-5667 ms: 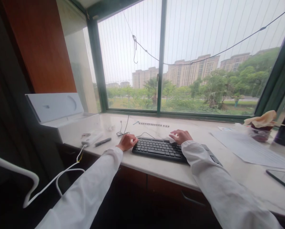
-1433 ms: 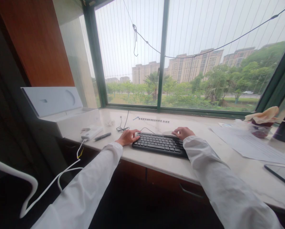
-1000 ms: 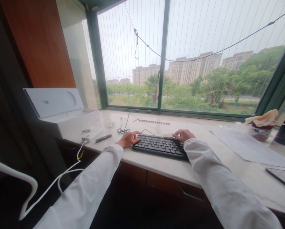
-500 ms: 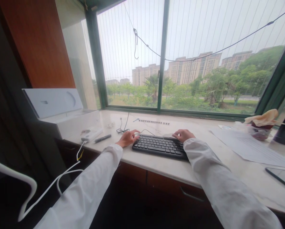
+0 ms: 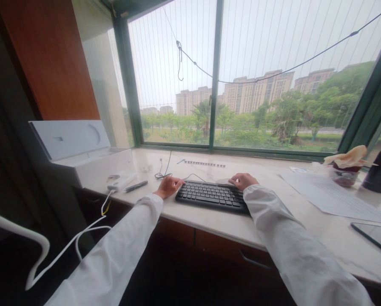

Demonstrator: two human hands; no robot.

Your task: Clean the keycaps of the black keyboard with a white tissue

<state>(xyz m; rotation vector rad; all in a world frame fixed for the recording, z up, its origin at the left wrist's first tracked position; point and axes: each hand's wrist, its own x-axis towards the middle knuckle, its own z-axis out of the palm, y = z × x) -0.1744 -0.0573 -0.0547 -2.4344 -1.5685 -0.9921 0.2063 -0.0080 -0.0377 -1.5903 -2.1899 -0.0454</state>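
Head view: my left hand (image 5: 169, 187) is at the left end of the black keyboard (image 5: 209, 196), fingers loosely curled and touching its top corner, nothing held in it that I can see. My right hand (image 5: 243, 180) lies palm down over the back right rows, fingers bent. There is a pale patch just beside the fingertips, and I cannot tell whether I'm pinching something there or simply resting. The keyboard lies flat on the bench (image 5: 206, 219), near the front edge and roughly square to it, neither end lifted. By my reading that is all there is to show so far: both hands on the keyboard, everything around it untouched. A thin black cable (image 5: 165, 170) coils just behind my left hand and runs up toward the window (image 5: 257, 63). Behind that lies a short strip of small pieces (image 5: 203, 163), too small to make out. Left of my hand are a dark pen (image 5: 135, 186) and a small white device (image 5: 122, 180), whose white cord (image 5: 82, 233) drops off the bench edge. Further left stands an open white box (image 5: 72, 140). Out to the right, well apart from the keyboard, I see sheets of paper (image 5: 331, 197), a phone (image 5: 373, 233) lying flat, a small bowl (image 5: 345, 178) with a wrapper on top, and a dark bottle (image 5: 380, 170).
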